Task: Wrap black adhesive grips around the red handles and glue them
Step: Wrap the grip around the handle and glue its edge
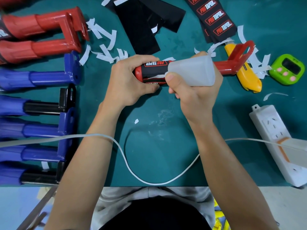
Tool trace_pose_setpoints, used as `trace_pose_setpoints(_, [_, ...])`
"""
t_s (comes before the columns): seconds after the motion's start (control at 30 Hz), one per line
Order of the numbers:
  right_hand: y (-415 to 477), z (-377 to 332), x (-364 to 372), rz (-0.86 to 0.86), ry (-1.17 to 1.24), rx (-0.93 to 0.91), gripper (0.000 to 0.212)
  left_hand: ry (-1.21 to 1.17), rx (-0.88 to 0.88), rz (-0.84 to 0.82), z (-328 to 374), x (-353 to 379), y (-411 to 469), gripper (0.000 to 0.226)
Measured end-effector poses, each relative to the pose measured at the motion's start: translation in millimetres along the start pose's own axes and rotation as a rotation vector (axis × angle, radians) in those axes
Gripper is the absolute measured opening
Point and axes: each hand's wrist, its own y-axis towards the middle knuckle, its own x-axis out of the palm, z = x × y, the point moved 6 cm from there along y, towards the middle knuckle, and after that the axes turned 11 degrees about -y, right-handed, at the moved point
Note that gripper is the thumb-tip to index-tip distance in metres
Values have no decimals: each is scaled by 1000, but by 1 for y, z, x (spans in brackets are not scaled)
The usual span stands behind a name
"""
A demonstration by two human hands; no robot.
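My left hand (131,81) grips the end of a red handle (232,63) that lies across the middle of the green mat. A black grip (154,70) with a red and white logo is wrapped round that end, with a gap along its seam. My right hand (194,90) holds a translucent white glue bottle (192,70), its nozzle at the seam of the grip. More black grips with logos (214,19) lie at the top right, and plain black sheets (144,25) at the top centre.
Red handles (43,34) at the top left, blue and black ones (43,103) down the left. White backing strips (104,42) are scattered about. A yellow utility knife (245,77), a green timer (288,69), a white power strip (279,143) and a white cable (126,165) lie nearby.
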Motion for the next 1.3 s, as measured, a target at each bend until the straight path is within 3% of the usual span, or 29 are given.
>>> trace_pose_setpoints(1.3, [-5, -4, -1, 21, -36, -86, 21, 3, -18, -5, -2, 1, -1, 56])
